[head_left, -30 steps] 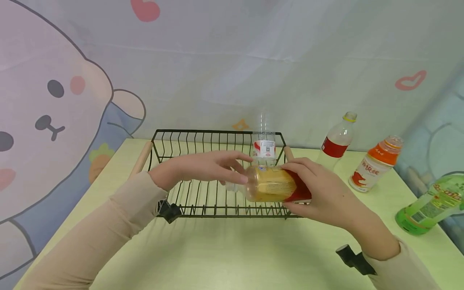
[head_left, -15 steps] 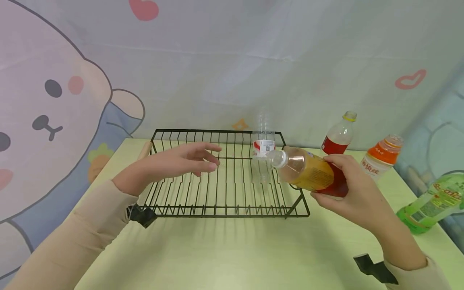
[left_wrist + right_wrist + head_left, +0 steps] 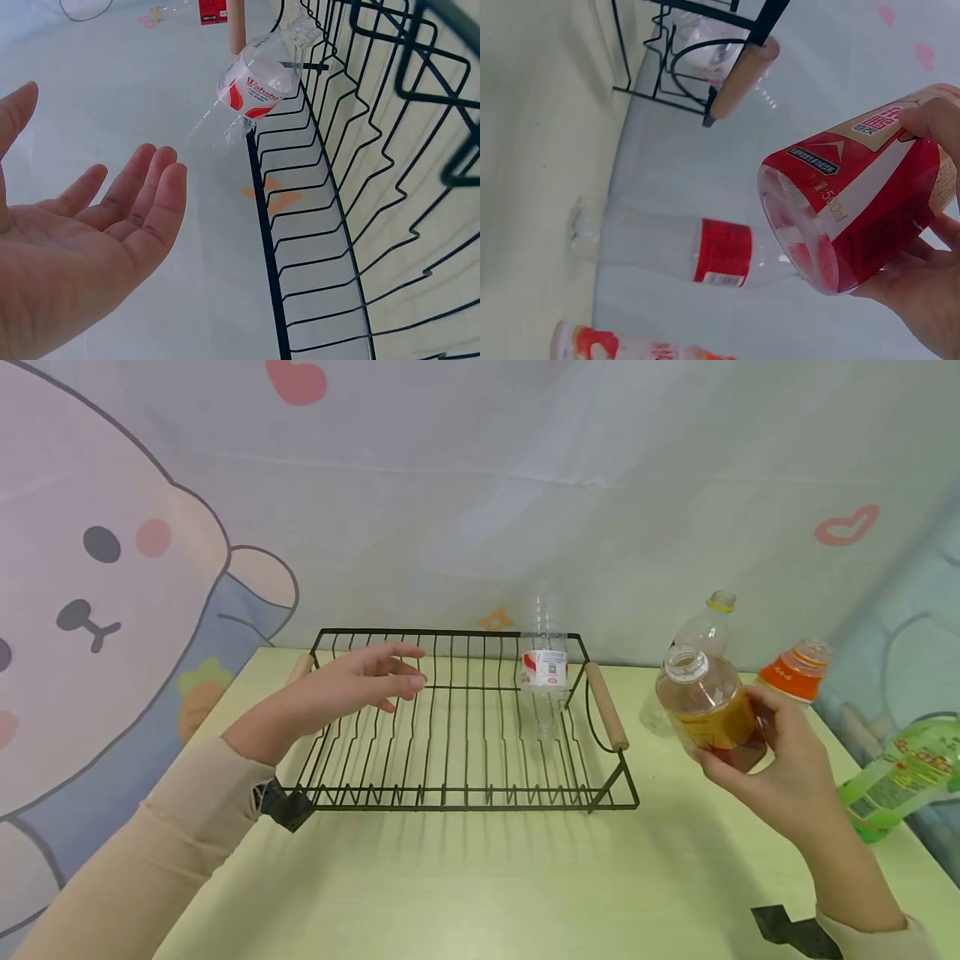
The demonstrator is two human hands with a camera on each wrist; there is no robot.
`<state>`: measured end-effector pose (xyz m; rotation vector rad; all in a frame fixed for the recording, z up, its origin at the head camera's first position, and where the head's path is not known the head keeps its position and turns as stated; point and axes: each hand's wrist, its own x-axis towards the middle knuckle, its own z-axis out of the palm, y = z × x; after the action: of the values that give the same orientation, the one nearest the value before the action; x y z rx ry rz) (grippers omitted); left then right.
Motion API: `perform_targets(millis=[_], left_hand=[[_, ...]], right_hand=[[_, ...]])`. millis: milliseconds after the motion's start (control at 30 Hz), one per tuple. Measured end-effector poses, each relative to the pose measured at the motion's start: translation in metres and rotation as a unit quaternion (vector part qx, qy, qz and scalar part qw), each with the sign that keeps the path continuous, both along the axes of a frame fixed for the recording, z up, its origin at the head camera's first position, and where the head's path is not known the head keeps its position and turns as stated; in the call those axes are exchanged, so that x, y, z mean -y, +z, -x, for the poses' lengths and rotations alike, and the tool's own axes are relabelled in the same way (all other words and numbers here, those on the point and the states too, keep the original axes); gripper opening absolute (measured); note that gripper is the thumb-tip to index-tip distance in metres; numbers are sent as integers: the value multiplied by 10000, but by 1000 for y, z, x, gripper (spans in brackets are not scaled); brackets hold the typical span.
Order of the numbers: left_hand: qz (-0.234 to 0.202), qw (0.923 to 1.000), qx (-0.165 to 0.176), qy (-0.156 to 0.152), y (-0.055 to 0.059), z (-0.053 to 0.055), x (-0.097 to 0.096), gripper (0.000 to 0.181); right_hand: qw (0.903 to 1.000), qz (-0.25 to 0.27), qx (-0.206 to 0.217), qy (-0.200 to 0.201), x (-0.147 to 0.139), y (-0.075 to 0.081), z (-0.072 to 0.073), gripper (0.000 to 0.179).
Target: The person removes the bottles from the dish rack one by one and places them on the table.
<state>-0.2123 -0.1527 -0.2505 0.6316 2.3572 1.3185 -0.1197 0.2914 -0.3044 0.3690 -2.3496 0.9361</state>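
Note:
My right hand (image 3: 787, 768) grips a plastic bottle with a yellow and red label (image 3: 712, 718), tilted with its uncapped mouth toward the back left. In the right wrist view the red lower label and clear base of this bottle (image 3: 855, 195) show above the table. My left hand (image 3: 352, 685) hovers over the left part of the black wire dish rack (image 3: 450, 808), fingers loosely bent and holding nothing. A clear bottle with a white and red label (image 3: 545, 668) leans neck down in the rack's right side, also seen in the left wrist view as a clear bottle (image 3: 255, 82).
Right of the rack stand a clear bottle with a yellow neck ring (image 3: 708, 627), partly hidden behind the held bottle, and an orange-topped bottle (image 3: 795, 672). A green bottle (image 3: 892, 777) stands at the table's right edge. The rack has wooden handles (image 3: 607, 706).
My right hand has carried the yellow and red bottle rightward, away from the rack, turning it from lying sideways toward upright. My left hand has drawn back left from the bottle.

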Motion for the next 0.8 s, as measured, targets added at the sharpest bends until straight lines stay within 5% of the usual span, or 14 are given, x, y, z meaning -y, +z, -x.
perform_targets(millis=[300,567,800], left_hand=[[-484,9984,153,237,7,23,-22,65],[-718,9966,110,385,18,32,-48,61],[-1069,9925,312,502,11,50,-70,62]], right_hand=[[9956,431,654,-511,-19,-14,3,83],[9886,649,1036,-880,-33,-26,8,77],[9755,1093,1473,-1219,-45,-34,12,81]])
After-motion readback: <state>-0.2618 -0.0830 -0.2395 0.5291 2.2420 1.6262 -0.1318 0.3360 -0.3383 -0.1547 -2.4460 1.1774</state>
